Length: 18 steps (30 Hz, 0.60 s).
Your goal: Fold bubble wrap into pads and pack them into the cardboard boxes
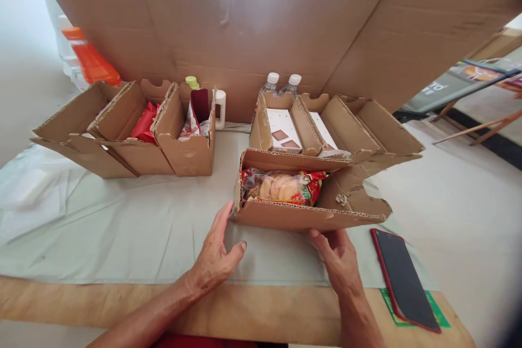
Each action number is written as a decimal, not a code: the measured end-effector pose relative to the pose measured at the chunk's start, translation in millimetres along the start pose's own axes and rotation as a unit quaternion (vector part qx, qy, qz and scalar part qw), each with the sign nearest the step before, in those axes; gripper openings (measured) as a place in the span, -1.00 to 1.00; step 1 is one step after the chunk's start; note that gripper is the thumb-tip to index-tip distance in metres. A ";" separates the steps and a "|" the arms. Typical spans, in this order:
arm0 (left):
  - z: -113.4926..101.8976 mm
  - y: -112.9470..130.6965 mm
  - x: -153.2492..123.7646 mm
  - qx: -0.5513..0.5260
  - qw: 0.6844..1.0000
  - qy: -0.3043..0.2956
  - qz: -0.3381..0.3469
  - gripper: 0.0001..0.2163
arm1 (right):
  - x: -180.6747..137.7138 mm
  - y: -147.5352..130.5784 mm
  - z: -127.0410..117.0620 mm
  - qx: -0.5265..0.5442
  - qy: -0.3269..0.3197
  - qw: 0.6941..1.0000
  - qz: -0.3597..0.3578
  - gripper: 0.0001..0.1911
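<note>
Left hand (216, 255) lay open, fingertips on the near left corner of the cardboard tray (285, 216); right hand (338, 255) was open too, fingers under its front edge. Inside sat a snack bag (285, 186). Moving it well called, I'd judge, for even support at both ends, since the torn right side looked weak. Underneath, a pale cloth (122, 223) covered the table, a phone (403, 280) lay to the right, and more cardboard boxes (134, 130) stood against a big cardboard sheet (265, 16).
</note>
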<state>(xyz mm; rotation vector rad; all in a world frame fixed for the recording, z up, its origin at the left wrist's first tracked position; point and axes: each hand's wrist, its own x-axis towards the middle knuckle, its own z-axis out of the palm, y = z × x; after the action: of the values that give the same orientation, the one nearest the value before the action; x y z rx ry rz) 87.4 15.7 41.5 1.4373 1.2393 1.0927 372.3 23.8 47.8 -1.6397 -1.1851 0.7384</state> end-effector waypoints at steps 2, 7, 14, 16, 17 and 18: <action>-1.4 2.1 -0.1 0.017 1.000 0.002 0.001 -0.27 | -2.6 2.6 5.0 -0.004 0.002 1.000 0.009 -0.44; -6.0 0.3 2.7 0.046 0.998 0.043 -0.016 -0.29 | 0.1 0.9 17.7 -0.019 -0.003 1.000 0.013 -0.43; -0.7 -14.8 -7.1 0.084 0.994 0.058 0.048 -0.26 | -5.6 8.6 32.1 0.002 0.027 1.000 -0.003 -0.50; 1.4 -15.8 -10.0 0.096 0.992 0.059 0.048 -0.25 | -9.2 10.7 35.1 -0.006 0.036 0.999 -0.002 -0.52; 1.9 -16.3 -10.8 0.101 0.992 0.057 0.050 -0.24 | -10.4 11.2 36.5 -0.012 0.039 0.999 0.000 -0.52; 2.1 -17.1 -11.2 0.103 0.992 0.054 0.055 -0.23 | -11.0 11.1 37.8 -0.017 0.041 0.999 0.003 -0.51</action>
<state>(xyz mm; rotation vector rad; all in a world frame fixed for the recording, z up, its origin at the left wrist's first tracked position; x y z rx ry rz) 85.3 5.6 23.7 1.6362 1.3966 1.1558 339.9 25.6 22.9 -1.6868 -1.1403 0.6505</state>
